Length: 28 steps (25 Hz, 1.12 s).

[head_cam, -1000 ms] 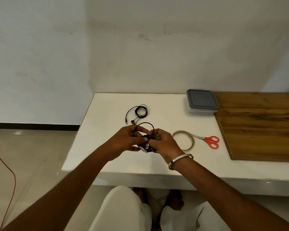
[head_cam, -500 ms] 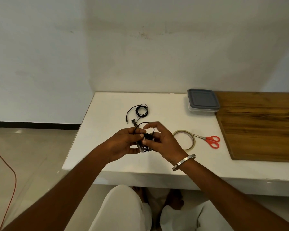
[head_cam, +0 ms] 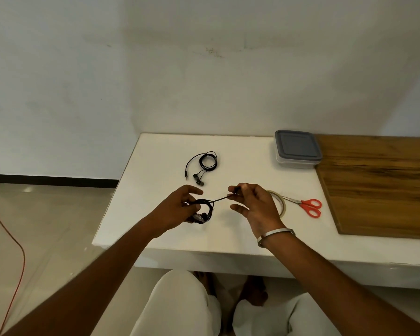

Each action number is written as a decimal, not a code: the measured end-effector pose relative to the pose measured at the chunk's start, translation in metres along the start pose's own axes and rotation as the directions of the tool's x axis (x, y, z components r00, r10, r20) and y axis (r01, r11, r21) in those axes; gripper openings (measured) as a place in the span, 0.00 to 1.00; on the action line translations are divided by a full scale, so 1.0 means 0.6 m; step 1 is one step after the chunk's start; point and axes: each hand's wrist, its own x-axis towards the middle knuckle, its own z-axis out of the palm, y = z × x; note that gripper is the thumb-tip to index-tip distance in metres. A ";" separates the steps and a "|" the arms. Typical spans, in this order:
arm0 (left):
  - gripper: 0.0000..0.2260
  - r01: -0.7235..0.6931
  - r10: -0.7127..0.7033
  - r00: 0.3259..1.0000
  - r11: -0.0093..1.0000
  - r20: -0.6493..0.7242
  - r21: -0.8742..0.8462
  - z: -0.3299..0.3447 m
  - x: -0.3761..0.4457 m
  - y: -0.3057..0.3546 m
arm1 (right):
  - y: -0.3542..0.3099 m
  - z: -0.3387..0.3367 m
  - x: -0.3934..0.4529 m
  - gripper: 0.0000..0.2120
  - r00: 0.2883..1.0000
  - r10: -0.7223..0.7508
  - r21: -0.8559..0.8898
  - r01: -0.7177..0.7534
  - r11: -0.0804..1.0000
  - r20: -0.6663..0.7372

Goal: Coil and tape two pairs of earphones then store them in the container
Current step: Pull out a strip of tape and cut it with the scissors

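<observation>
Black cord is mid-coil: our left hand [head_cam: 180, 206] grips the looped earphones [head_cam: 204, 209] above the white table [head_cam: 240, 166], while our right hand [head_cam: 252, 202] pinches the taut free end at 3 o'clock of the loop. No tape on it yet, we judge. The second pair [head_cam: 203, 166] lies loosely coiled at 12 o'clock. Glossy tape roll [head_cam: 280, 202], red-handled scissors [head_cam: 306, 206] and the lidded plastic container [head_cam: 297, 149] wait from 3 to 1 o'clock

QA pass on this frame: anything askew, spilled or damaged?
Nothing stands out. Grey-lidded plastic container sits shut; red-handled scissors and tape roll lie flat; second black earphones lie loosely coiled on the white table.
</observation>
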 end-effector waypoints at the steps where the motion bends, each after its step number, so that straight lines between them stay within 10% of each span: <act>1: 0.10 0.021 -0.021 1.000 0.999 0.007 0.031 -0.003 -0.001 -0.007 | 0.000 -0.005 0.005 0.06 0.999 0.019 0.037 -0.018 0.999 -0.030; 8: 0.09 0.133 -0.133 0.991 0.991 0.006 -0.024 0.003 0.004 -0.034 | 0.029 -0.005 0.033 0.07 0.995 0.064 -0.361 -0.090 0.928 -0.082; 11: 0.09 0.194 -0.201 0.978 0.975 -0.056 -0.108 0.009 0.012 -0.040 | 0.053 -0.012 0.040 0.09 0.992 -0.064 -0.819 0.127 0.560 0.110; 16: 0.08 0.208 -0.157 0.952 0.961 -0.263 0.180 0.007 0.024 -0.058 | 0.089 0.001 0.041 0.11 0.959 -0.066 -0.932 0.282 0.227 0.275; 20: 0.09 0.151 0.027 0.950 0.831 -0.311 0.536 0.005 0.029 -0.067 | 0.090 0.005 0.045 0.17 0.963 -0.065 -0.940 0.269 0.210 0.261; 28: 0.10 0.177 -0.092 0.966 0.914 -0.240 0.364 -0.005 0.034 -0.048 | 0.023 -0.057 0.054 0.21 0.962 -0.155 -0.911 0.262 0.318 0.223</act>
